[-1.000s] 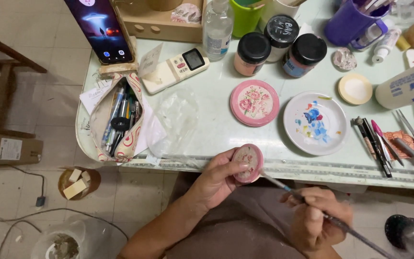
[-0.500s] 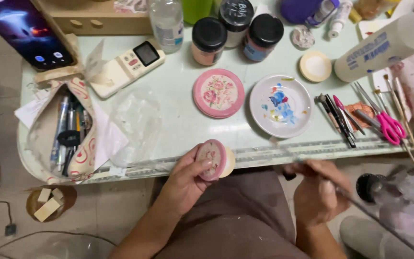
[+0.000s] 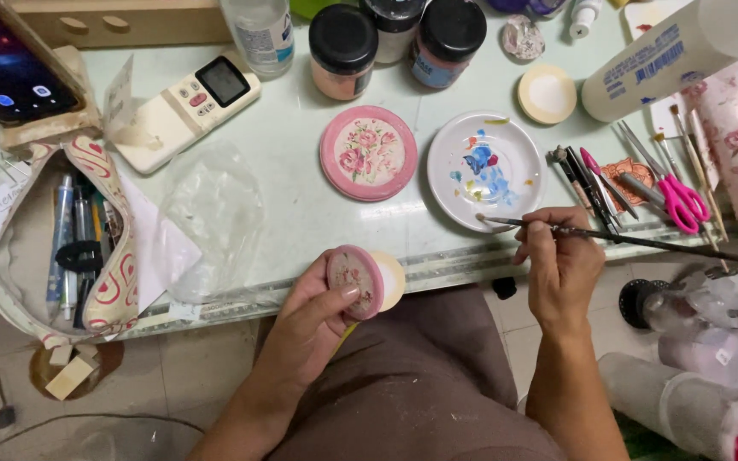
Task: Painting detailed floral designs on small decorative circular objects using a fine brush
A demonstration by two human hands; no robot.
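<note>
Head view: looks like the paint-loading step. The right hand [image 3: 559, 266] pinches a long thin brush [image 3: 634, 242], its tip at the near edge of the white palette plate [image 3: 446, 171]. The left hand [image 3: 313, 329] is clamped around a small pink round lid [image 3: 354, 278] just below the table's near edge. Next up probably needs a steady tip on the lid.

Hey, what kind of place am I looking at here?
Likely a home craft or hobby painting table. The right hand holds a paintbrush over a white palette plate dabbed with blue paint, black-lidded paint jars stand behind, and the left hand holds a small pink round piece.
</note>
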